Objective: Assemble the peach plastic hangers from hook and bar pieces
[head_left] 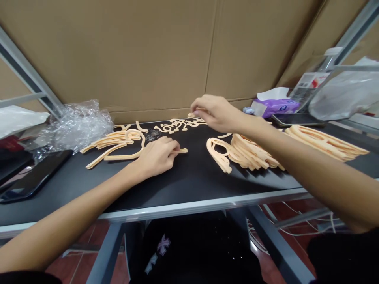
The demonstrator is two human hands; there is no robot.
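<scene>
My left hand rests on the black table, fingers curled and pinching a short peach-coloured strip. My right hand reaches to the back of the table, fingers pinched over a scatter of small peach offcuts. To the left lies a loose heap of long curved peach strips. Just right of centre, under my right forearm, sits a stack of peach frame-shaped pieces. A second stack of peach rings lies at the far right.
Crumpled clear plastic sits at the back left, with a dark phone near the left front edge. A purple tissue pack, another phone and a plastic bag are at the back right. Cardboard walls the back.
</scene>
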